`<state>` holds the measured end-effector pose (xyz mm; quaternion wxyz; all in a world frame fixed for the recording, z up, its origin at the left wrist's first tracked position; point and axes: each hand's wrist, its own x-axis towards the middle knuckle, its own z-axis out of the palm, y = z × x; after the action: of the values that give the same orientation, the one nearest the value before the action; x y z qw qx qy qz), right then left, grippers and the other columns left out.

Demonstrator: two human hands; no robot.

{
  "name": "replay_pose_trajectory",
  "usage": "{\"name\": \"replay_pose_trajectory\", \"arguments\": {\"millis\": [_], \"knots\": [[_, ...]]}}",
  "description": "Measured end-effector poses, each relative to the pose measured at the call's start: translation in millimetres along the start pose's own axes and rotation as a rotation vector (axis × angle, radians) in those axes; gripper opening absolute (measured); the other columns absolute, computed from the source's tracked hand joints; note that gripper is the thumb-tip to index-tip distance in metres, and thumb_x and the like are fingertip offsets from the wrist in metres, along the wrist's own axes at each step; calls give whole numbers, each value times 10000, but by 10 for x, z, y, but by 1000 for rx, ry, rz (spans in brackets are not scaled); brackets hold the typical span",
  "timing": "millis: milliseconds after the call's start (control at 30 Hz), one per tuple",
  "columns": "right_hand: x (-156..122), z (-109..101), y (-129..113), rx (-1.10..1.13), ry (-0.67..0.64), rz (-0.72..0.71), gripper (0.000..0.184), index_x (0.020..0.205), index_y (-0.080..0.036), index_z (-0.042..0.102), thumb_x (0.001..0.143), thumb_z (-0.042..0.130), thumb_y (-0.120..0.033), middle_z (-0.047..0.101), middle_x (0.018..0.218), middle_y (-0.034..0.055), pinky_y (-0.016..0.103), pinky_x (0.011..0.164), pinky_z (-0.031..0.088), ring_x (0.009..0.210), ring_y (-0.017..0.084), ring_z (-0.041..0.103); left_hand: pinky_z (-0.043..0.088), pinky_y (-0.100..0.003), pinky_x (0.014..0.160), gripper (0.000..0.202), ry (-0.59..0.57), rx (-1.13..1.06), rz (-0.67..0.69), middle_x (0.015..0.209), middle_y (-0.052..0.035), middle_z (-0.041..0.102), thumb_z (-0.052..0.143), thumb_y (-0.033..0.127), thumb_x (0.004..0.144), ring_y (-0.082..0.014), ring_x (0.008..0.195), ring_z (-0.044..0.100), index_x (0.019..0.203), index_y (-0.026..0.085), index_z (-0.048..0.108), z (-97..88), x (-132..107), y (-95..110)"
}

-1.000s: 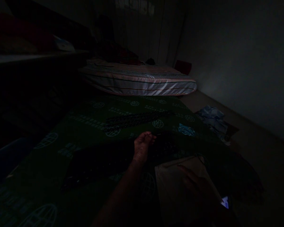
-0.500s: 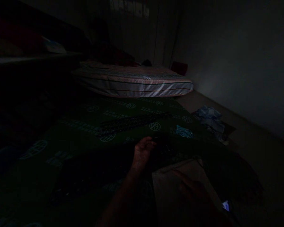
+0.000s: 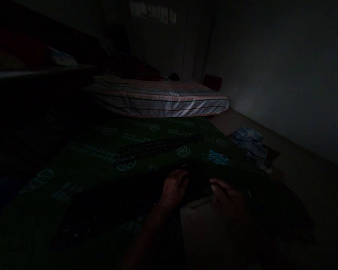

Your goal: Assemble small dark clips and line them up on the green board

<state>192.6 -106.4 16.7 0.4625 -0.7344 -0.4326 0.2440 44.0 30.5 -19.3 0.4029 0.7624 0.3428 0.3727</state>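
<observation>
A pale board (image 3: pixel 202 228) is lying nearest, on the green printed cloth (image 3: pixel 81 165). Just beyond it, the left hand (image 3: pixel 174 186) and right hand (image 3: pixel 228 194) are meeting at a dark tangle (image 3: pixel 197 180) lying between them. The left fingers are curling, but the dimness is hiding any grip. Whether the right hand is open or closed cannot be told. Farther off, a long dark strand (image 3: pixel 157 145) is stretching across the cloth, and a striped mattress (image 3: pixel 157 101) is lying behind.

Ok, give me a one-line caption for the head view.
Dim room: left hand and right hand close together over a green mat, mattress beyond.
</observation>
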Motion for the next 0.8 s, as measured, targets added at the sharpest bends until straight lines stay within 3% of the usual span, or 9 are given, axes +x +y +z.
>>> {"name": "replay_pose_trajectory", "arguments": {"millis": [100,333,633,800], "knots": [[231,82,-7,138,-62,54,307,887,-183,598,755,560,-458,581,522,-29,200,405,413,426,107,533,450,-350,870,226,31,-32,-32,925,-27,689,573,111,693,-214,919,606,836,231,700,3,7,-18],[669,240,-6,225,-163,28,333,748,-157,573,645,659,-462,576,473,-31,190,355,357,338,82,481,503,-310,754,179,201,-277,-185,863,-46,714,543,190,730,-197,819,651,841,174,683,-31,40,-72],[814,362,18,78,-237,84,277,761,-164,568,679,625,-422,560,452,-41,188,345,340,322,85,473,505,-255,645,162,268,-467,-276,808,-42,720,590,218,693,-162,720,649,817,161,677,-44,42,-71],[845,442,-58,-171,-284,-36,156,709,-188,586,720,572,-343,534,458,-45,192,377,329,349,84,452,500,-273,686,157,228,-393,-253,827,-38,714,570,220,711,-173,750,646,814,173,678,-15,50,-102]]}}
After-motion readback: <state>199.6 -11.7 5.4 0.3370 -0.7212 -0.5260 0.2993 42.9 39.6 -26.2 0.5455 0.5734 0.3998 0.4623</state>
